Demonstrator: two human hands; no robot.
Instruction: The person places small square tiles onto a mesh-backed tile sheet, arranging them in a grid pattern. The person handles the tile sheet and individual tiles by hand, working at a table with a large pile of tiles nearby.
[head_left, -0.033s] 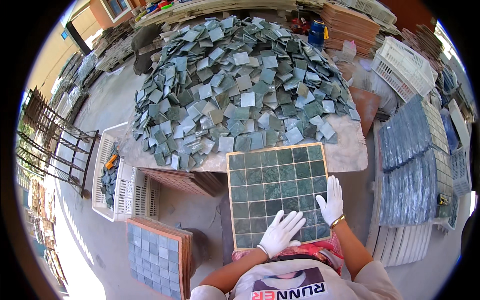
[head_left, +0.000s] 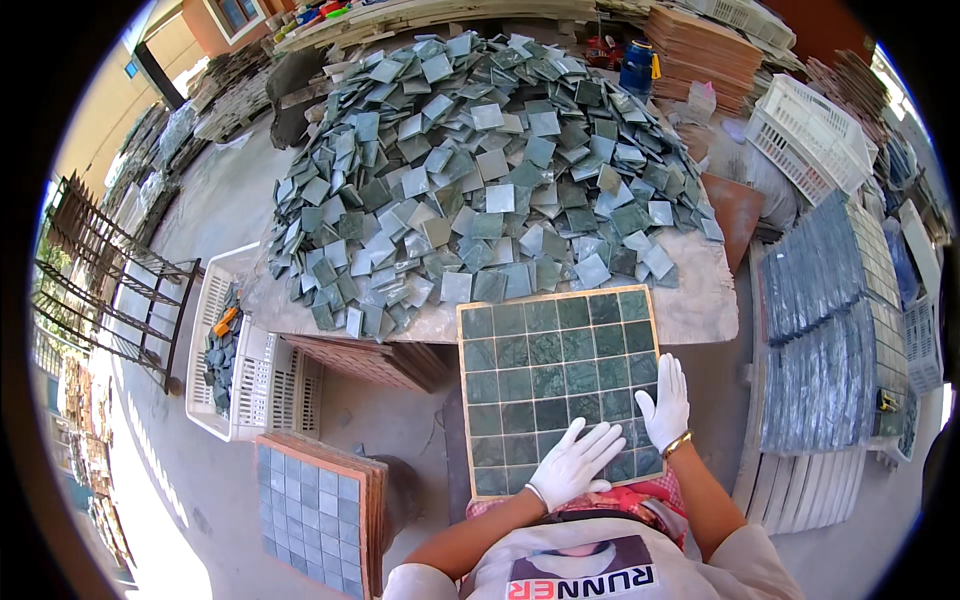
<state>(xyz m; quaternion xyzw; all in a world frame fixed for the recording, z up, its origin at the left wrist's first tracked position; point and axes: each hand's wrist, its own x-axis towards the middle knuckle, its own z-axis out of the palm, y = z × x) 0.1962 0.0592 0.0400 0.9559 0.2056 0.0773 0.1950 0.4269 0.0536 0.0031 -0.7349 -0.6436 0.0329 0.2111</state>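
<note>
A square board of dark green stone tiles (head_left: 545, 380), set in a grid inside a pale wooden frame, rests between my lap and the edge of the table. My left hand (head_left: 575, 465), in a white glove, lies flat with fingers stretched over the lower right tiles. Along the board's right edge, my right hand (head_left: 665, 403) is also gloved, its fingers straight and thumb apart, touching the frame side. A gold-coloured bracelet (head_left: 677, 444) circles the right wrist. Beyond the board, a large heap of loose green-grey square tiles (head_left: 490, 170) covers the table.
The table's bare corner (head_left: 700, 290) shows right of the heap. A stack of boards with grey-blue tiles (head_left: 312, 500) stands at lower left, below a white plastic crate (head_left: 262, 385). Wrapped tile stacks (head_left: 815, 330) stand at right, a metal rack (head_left: 120, 280) far left.
My left hand has slid slightly to the right and up over the lower tiles. My right hand stays at the board's right edge.
</note>
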